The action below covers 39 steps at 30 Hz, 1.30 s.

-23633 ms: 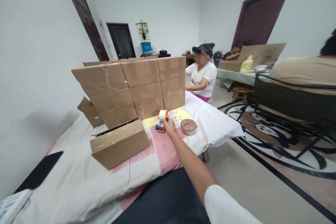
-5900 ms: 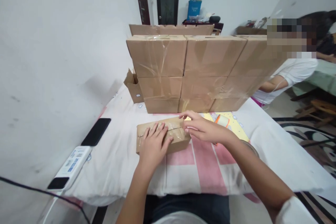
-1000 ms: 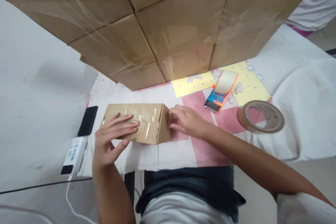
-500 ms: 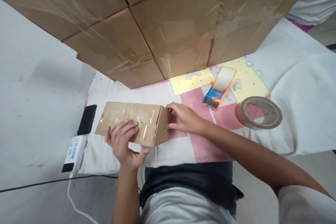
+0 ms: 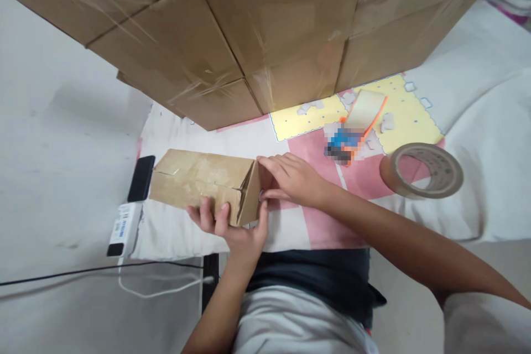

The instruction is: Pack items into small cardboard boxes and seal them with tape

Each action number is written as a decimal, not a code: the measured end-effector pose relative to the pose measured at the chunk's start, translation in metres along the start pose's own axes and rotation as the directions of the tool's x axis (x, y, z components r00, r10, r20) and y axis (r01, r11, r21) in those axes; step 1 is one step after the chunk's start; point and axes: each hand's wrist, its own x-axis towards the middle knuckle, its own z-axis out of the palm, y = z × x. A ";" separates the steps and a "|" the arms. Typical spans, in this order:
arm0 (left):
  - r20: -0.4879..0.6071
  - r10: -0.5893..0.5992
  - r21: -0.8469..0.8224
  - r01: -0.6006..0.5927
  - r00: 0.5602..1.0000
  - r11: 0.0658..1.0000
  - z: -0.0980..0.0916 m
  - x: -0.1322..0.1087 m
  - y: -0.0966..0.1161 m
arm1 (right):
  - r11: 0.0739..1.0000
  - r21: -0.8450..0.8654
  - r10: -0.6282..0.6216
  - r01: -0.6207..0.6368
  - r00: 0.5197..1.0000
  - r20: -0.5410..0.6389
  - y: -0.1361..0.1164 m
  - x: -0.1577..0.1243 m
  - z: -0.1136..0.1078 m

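A small oblong cardboard box [image 5: 194,177] lies in front of me, with shiny clear tape along its top and a raised, split edge near its right end. My left hand [image 5: 232,227] grips its near side: the fingertips press on the box and the thumb reaches up to the right end. At that same end, my right hand [image 5: 292,177] has its fingers at the upper edge and its thumb lower down, bent around the end face. Part of that face is hidden behind the right hand.
A wall of large taped cartons [image 5: 290,27] stands behind. To the right lie an orange and blue tape dispenser [image 5: 360,121] and a wide tape roll [image 5: 448,177]. A black phone [image 5: 141,178] and a white power strip [image 5: 124,227] lie at the left, by the wall.
My left hand has slid right, from the top of the box to its near right corner, its thumb now at the end. My right hand stays at the right end. The view has shifted slightly.
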 end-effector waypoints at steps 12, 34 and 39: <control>-0.035 0.001 -0.043 -0.002 0.999 0.999 0.005 0.002 0.001 | 0.922 0.349 0.144 -0.170 0.985 0.099 0.005 0.000 0.001; -0.233 0.106 -0.130 -0.139 0.967 0.982 0.009 0.007 -0.010 | 0.822 0.518 0.214 -0.237 0.971 0.106 0.005 0.001 0.007; -0.218 0.128 -0.147 -0.162 0.968 0.976 0.007 0.006 -0.012 | 0.805 0.563 0.153 -0.187 0.982 0.107 0.011 0.002 0.002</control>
